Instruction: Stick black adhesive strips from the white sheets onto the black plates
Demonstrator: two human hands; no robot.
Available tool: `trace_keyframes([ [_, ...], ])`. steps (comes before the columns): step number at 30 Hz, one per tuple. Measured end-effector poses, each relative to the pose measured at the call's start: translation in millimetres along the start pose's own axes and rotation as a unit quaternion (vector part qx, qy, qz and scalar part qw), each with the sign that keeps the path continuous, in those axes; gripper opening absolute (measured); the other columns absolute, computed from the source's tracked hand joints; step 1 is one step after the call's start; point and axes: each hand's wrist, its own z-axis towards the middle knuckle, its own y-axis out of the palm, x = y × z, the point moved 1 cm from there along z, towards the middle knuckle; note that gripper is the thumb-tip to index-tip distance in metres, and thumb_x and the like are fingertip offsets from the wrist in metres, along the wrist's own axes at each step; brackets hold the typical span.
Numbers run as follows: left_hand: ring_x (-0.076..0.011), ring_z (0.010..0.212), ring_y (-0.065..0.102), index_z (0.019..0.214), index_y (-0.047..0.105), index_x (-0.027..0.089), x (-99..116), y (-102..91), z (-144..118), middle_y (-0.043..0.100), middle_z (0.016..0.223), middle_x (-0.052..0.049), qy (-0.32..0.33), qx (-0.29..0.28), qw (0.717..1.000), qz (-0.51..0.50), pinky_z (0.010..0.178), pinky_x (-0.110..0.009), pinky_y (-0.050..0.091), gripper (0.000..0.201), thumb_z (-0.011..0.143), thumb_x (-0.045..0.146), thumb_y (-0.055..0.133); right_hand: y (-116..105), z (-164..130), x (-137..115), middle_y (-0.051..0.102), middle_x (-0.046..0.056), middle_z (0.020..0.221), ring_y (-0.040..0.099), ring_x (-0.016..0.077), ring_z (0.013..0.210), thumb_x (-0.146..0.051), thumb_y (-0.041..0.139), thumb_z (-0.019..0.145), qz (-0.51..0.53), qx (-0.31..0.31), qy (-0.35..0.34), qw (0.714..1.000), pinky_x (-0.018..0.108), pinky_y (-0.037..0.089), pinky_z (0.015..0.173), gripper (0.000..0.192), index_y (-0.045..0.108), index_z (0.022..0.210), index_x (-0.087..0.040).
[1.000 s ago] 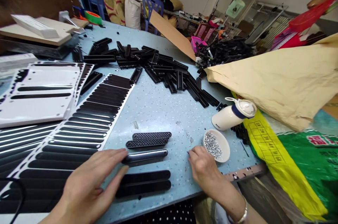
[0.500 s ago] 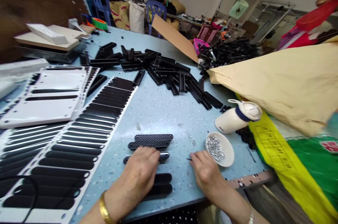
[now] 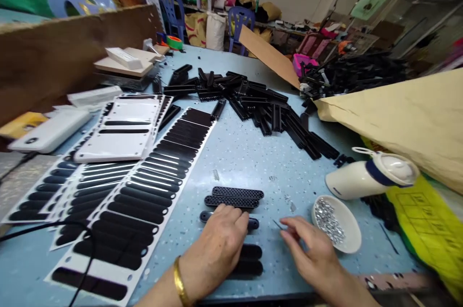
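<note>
My left hand (image 3: 220, 242) presses flat on the strip (image 3: 253, 223), which runs sideways toward my right hand (image 3: 311, 254), pinching a pin (image 3: 278, 224).

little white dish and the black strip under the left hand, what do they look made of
The dish looks like glazed ceramic or hard plastic: smooth, white, faintly glossy rim. The strip under the left hand looks like moulded black plastic, with a rounded end and a dull sheen, though coated metal can't be ruled out.
</note>
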Motion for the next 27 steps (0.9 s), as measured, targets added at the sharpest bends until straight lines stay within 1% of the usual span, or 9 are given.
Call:
trace_keyframes([
  [2, -0.0208, 0.078, 0.057, 0.095, 0.06, 0.016, -2.9, 2.9, 0.7, 0.061, 0.083, -0.007, -0.009, -0.005, 1.0, -0.004, 0.071, -0.037, 0.052, 0.021, 0.09, 0.004, 0.043, -2.8, 8.3, -10.1, 0.062, 0.002, 0.072, 0.062, 0.0156, 0.064, -0.014, 0.055, 0.09, 0.051, -0.025, 0.032, 0.998, 0.027, 0.049, 0.06, 0.015, 0.066, 0.1, -0.016],
  [4, -0.0207, 0.079, 0.058, 0.096, 0.061, 0.016, -6.4, 6.3, 1.0, 0.062, 0.083, -0.006, -0.012, -0.001, 1.0, -0.009, 0.071, -0.037, 0.053, 0.022, 0.091, 0.006, 0.043, -2.6, 15.4, -16.6, 0.06, 0.002, 0.071, 0.06, 0.0149, 0.065, -0.013, 0.055, 0.089, 0.093, -0.052, 0.051, 0.993, 0.027, 0.047, 0.06, 0.014, 0.069, 0.09, -0.016],
  [7, -0.0211, 0.081, 0.06, 0.098, 0.062, 0.016, -9.8, 9.9, 0.8, 0.063, 0.083, -0.007, 0.001, 0.013, 1.0, -0.015, 0.073, -0.037, 0.053, 0.022, 0.092, 0.006, 0.043, 0.3, 22.6, -20.7, 0.058, 0.002, 0.071, 0.057, 0.0144, 0.065, -0.011, 0.053, 0.088, 0.098, -0.065, 0.068, 0.991, 0.028, 0.044, 0.06, 0.018, 0.065, 0.077, -0.016],
  [9, -0.0216, 0.083, 0.061, 0.1, 0.062, 0.016, -10.4, 10.4, 0.6, 0.064, 0.085, -0.007, 0.006, 0.013, 1.0, -0.013, 0.074, -0.038, 0.054, 0.023, 0.092, 0.006, 0.042, 2.4, 25.8, -21.8, 0.057, 0.003, 0.07, 0.055, 0.0143, 0.063, -0.01, 0.051, 0.088, 0.083, -0.071, 0.063, 0.992, 0.028, 0.042, 0.059, 0.018, 0.064, 0.076, -0.015],
  [13, -0.0221, 0.084, 0.061, 0.103, 0.062, 0.015, -9.2, 8.0, 0.6, 0.064, 0.089, -0.008, 0.01, 0.01, 1.0, 0.0, 0.075, -0.039, 0.055, 0.025, 0.092, 0.005, 0.041, 3.7, 31.7, -24.3, 0.056, 0.003, 0.067, 0.054, 0.0155, 0.065, -0.01, 0.048, 0.089, 0.06, -0.097, 0.031, 0.993, 0.029, 0.04, 0.059, 0.022, 0.067, 0.078, -0.014],
  [18, -0.0244, 0.087, 0.06, 0.107, 0.06, 0.012, -9.0, 7.1, 0.8, 0.064, 0.095, -0.011, 0.015, -0.005, 1.0, 0.001, 0.075, -0.044, 0.056, 0.027, 0.092, 0.004, 0.04, 2.8, 37.4, -24.8, 0.054, 0.003, 0.067, 0.052, 0.0153, 0.064, -0.009, 0.048, 0.089, 0.04, -0.112, 0.015, 0.993, 0.029, 0.038, 0.059, 0.024, 0.068, 0.076, -0.015],
  [27, -0.0263, 0.089, 0.061, 0.108, 0.061, 0.013, -9.6, 7.6, 0.7, 0.065, 0.098, -0.013, 0.01, -0.006, 1.0, -0.015, 0.074, -0.044, 0.057, 0.025, 0.093, 0.006, 0.043, 8.1, 39.6, -18.0, 0.056, 0.003, 0.07, 0.053, 0.0163, 0.068, -0.008, 0.05, 0.087, 0.029, -0.139, 0.009, 0.99, 0.03, 0.04, 0.063, 0.02, 0.067, 0.079, -0.016],
])
